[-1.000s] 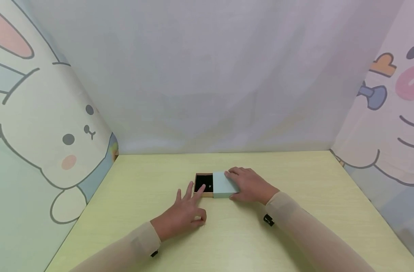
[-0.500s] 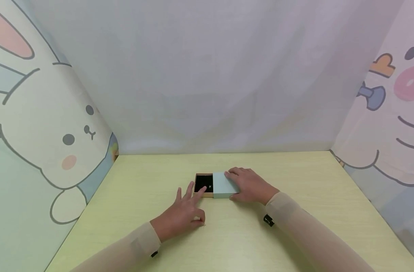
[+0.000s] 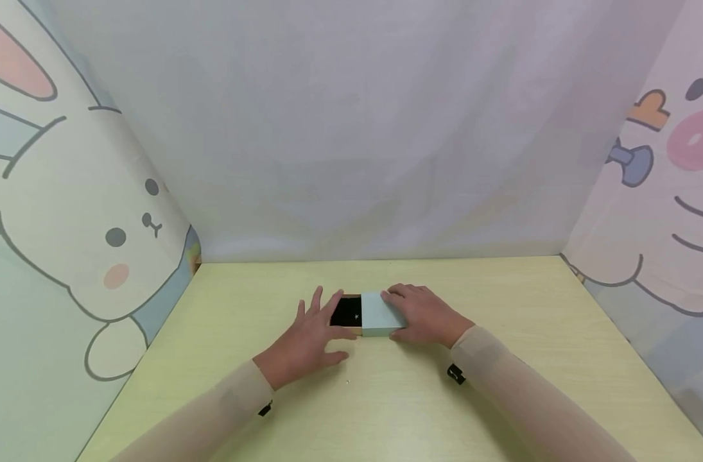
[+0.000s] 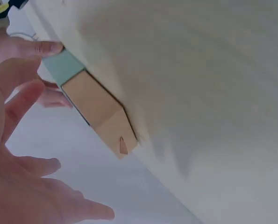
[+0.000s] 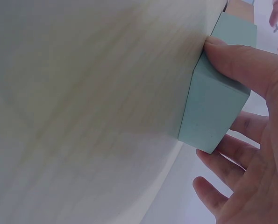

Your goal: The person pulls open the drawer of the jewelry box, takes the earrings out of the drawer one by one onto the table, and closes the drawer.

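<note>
A small sliding jewellery box sits on the table in the head view. Its pale green sleeve (image 3: 377, 314) covers the right part, and a brown drawer (image 3: 351, 331) is pulled out to the left. On the drawer's black lining (image 3: 345, 312) lies a tiny star-shaped stud (image 3: 356, 316). My right hand (image 3: 425, 316) grips the sleeve, thumb on the near side, fingers over the top and far side. With fingers spread, my left hand (image 3: 305, 340) hovers at the drawer's left end, holding nothing. A tiny shiny bit (image 3: 348, 382) rests on the table, nearer me than the left thumb.
The pale wooden table (image 3: 501, 289) runs back to a grey-white curtain (image 3: 351, 128). Side cloths printed with a rabbit (image 3: 85, 244) and a pig (image 3: 634, 224) stand left and right. In the left wrist view, the drawer's brown end (image 4: 114, 130) bears a small triangular mark.
My left thumb and index finger have parted from a pinch, and the tiny shiny bit now lies on the table. The left hand has risen toward the drawer's left end. The right hand stays put.
</note>
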The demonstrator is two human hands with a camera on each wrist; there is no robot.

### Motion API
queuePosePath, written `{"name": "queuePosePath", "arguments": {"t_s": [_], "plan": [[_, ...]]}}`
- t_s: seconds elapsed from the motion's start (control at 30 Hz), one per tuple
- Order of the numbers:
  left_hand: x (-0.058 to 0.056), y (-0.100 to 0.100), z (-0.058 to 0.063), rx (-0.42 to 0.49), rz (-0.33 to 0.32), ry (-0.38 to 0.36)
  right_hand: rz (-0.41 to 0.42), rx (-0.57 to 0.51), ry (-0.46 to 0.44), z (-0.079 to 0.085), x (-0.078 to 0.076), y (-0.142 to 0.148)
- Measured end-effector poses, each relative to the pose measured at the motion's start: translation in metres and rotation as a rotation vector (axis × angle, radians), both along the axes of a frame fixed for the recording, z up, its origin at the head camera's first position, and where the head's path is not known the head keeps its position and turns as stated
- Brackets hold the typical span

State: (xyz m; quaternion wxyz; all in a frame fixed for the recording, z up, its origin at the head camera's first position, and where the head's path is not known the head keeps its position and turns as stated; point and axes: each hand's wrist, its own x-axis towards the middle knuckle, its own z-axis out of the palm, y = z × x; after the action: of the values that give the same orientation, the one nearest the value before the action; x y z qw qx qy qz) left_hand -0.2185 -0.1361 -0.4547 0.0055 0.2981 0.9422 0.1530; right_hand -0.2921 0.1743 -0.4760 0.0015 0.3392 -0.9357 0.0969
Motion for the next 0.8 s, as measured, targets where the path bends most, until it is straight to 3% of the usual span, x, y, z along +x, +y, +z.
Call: {"name": "queuePosePath", "arguments": {"t_s": [0.2,0.47,0.8], "plan": [[-0.025,-0.001,0.005,0.078,0.064,-0.01,0.004,-0.009,-0.001,-0.001,0.0,0.0],[-0.051,-0.001,0.007,0.141,0.15,-0.109,0.004,-0.011,-0.005,-0.002,0.0,0.0],[-0.064,0.008,0.007,0.08,0.178,-0.142,0.002,-0.002,-0.009,-0.002,-0.001,0.0]]}}
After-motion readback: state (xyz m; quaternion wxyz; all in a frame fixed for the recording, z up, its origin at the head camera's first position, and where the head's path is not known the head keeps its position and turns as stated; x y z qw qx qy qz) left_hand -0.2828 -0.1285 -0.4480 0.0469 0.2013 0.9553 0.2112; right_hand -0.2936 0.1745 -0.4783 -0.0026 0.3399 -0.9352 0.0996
